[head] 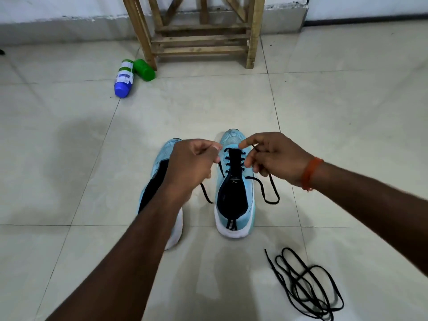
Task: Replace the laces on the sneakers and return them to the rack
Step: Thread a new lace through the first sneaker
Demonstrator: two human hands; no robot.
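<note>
Two light blue sneakers stand side by side on the tiled floor, toes pointing away from me. The right sneaker [234,195] has a black lace [271,195] threaded through its front eyelets. My left hand [192,163] pinches one end of that lace, which trails down between the shoes. My right hand [273,156] grips the other end, which loops to the floor on the shoe's right. The left sneaker [159,163] is partly hidden under my left forearm. A loose black lace [305,286] lies bundled on the floor at the lower right.
A wooden shoe rack [199,35] stands against the far wall, straight ahead. A blue-capped bottle [124,78] and a green bottle [144,70] lie on the floor beside the rack's left leg. An orange thread band is on my right wrist.
</note>
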